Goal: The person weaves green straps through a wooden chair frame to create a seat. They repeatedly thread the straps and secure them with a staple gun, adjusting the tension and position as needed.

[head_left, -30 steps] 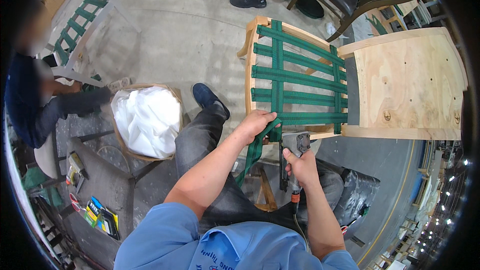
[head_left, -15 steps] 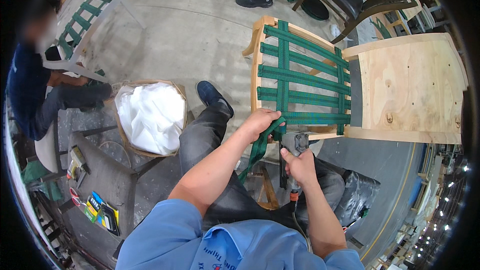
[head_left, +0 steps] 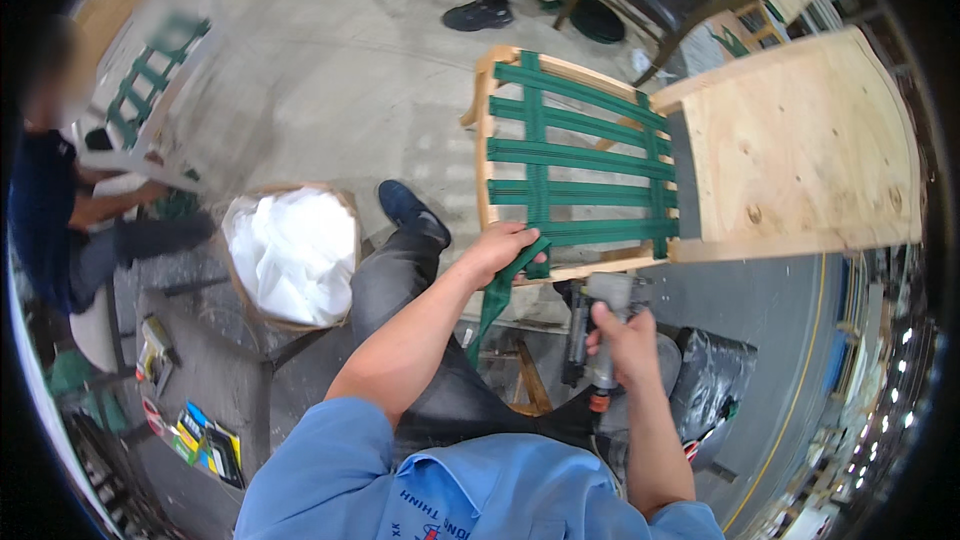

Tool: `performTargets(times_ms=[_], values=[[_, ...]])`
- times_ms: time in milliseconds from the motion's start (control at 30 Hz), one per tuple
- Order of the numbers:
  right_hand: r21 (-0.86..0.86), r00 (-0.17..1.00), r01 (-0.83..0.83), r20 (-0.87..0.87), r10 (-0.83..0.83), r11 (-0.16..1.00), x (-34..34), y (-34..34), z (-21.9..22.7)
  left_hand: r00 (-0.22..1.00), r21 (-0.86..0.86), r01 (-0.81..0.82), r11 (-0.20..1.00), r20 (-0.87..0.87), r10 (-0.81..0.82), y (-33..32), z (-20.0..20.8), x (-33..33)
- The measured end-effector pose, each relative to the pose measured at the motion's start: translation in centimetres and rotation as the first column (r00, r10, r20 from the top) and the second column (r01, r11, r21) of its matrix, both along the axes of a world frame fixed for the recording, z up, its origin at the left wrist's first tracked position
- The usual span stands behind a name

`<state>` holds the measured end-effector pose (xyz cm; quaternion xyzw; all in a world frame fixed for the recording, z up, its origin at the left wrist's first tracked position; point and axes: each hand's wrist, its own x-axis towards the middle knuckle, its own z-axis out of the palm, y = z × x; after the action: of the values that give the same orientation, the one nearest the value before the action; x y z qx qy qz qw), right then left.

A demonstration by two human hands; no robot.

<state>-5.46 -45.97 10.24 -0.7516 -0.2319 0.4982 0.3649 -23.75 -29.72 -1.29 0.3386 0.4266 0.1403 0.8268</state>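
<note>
A light wooden chair frame lies in front of me, its seat opening crossed by woven green webbing. At the near left corner, my left hand pinches a loose green strap, whose tail hangs down toward my legs. The strap's upper end meets the near rail under my fingers. My right hand is wrapped round the handle of a grey air staple gun. The gun's head is just off the near rail, to the right of the strap, with an orange hose fitting at its lower end.
A plywood chair back extends to the right. On the left stands a box of white sheet material. A grey stool holds tools and packets. A co-worker sits at far left; another person's shoe and a dark chair are beyond.
My right hand has drawn the staple gun away from the strap, to the right. My left hand keeps hold of the strap at the corner. The whole view has shifted a little.
</note>
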Motion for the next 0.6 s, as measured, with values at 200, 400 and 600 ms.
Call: performTargets(times_ms=[200, 400, 600], values=[[0.268, 0.872, 0.428, 0.131, -0.472, 0.863, 11.8, -9.6, 8.7, 0.919, 0.632, 0.361, 0.685, -0.364, -0.149, -3.2, -1.4, -0.8], [0.32, 0.533, 0.778, 0.118, -0.838, 0.541, 22.6, -23.0, 8.2, 0.82, 0.763, 0.506, 0.401, -0.57, 0.048, -8.2, 0.6, 2.1], [0.134, 0.42, 0.907, -0.224, -0.88, 0.399, 27.7, -28.2, 1.3, 0.783, 0.772, 0.548, 0.322, -0.609, 0.128, -10.9, 2.0, 3.2]])
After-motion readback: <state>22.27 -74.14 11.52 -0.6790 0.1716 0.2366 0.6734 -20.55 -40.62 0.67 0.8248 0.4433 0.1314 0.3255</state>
